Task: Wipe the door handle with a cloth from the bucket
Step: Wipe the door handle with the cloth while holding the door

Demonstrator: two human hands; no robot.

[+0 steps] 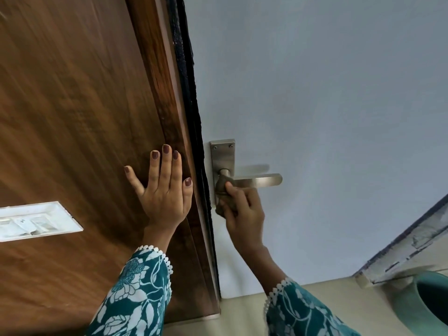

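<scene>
A brushed-metal lever door handle [259, 179] on a tall backplate [222, 154] is fixed to the pale grey door [327, 105]. My right hand [242, 212] grips a small brownish cloth [221, 187] and presses it against the base of the lever, where it meets the plate. My left hand [162, 190] lies flat with fingers spread on the brown wooden panel [72, 105] to the left of the door's edge. A teal bucket [426, 301] shows partly at the lower right corner, its inside hidden.
A white switch plate [36, 220] is set into the wooden panel at the left. A dark rough strip [191, 93] runs between panel and door. A worn white frame edge [412, 248] slants at the right above the beige floor [242, 311].
</scene>
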